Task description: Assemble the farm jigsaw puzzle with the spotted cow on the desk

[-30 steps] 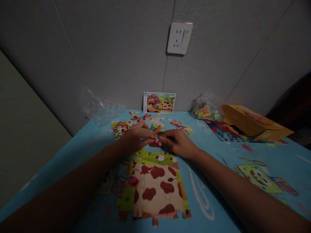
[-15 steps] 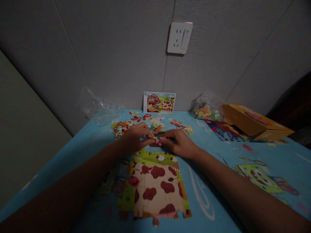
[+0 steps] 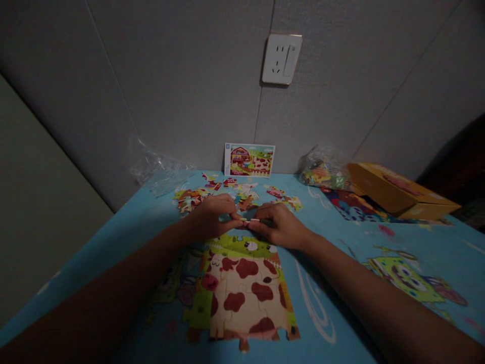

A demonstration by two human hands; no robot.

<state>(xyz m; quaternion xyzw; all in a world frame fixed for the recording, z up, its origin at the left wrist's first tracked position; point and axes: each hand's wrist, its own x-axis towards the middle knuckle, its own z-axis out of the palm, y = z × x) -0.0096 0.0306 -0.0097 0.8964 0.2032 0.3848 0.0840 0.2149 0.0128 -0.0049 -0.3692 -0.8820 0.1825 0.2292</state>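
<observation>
Note at centre a small, thin, pink-and-green puzzle piece (image 3: 248,221), seen nearly edge-on and partly covered by fingertips; single or joined from two — cannot tell. Located between both hands, just beyond the far edge of a partly assembled cardboard cow puzzle (image 3: 248,290). On the left hand (image 3: 215,213), thumb and forefinger closed in a pinch on the piece's left end. On the right hand (image 3: 282,226), thumb and forefinger likewise closed on the right end, with other fingers curled inward.

Nearer than the hands, see the puzzle lying flat: white cow with red-brown patches, green field and sheep above, tabs protruding along the near edge. Beyond the hands, find scattered multicoloured loose pieces (image 3: 189,199) on a light-blue printed tablecloth (image 3: 318,273). Behind these, leaning on the grey panelled wall (image 3: 189,76), note a rectangular farm-picture card (image 3: 249,161).

At far left, see a crumpled clear plastic bag (image 3: 159,174). At far right, see a clear bag of colourful pieces (image 3: 326,174) beside an orange-yellow cardboard box (image 3: 401,189) — tilted, partly over a dark, multicoloured printed sheet (image 3: 352,207). Above, on the wall, note a white socket plate (image 3: 282,59).
</observation>
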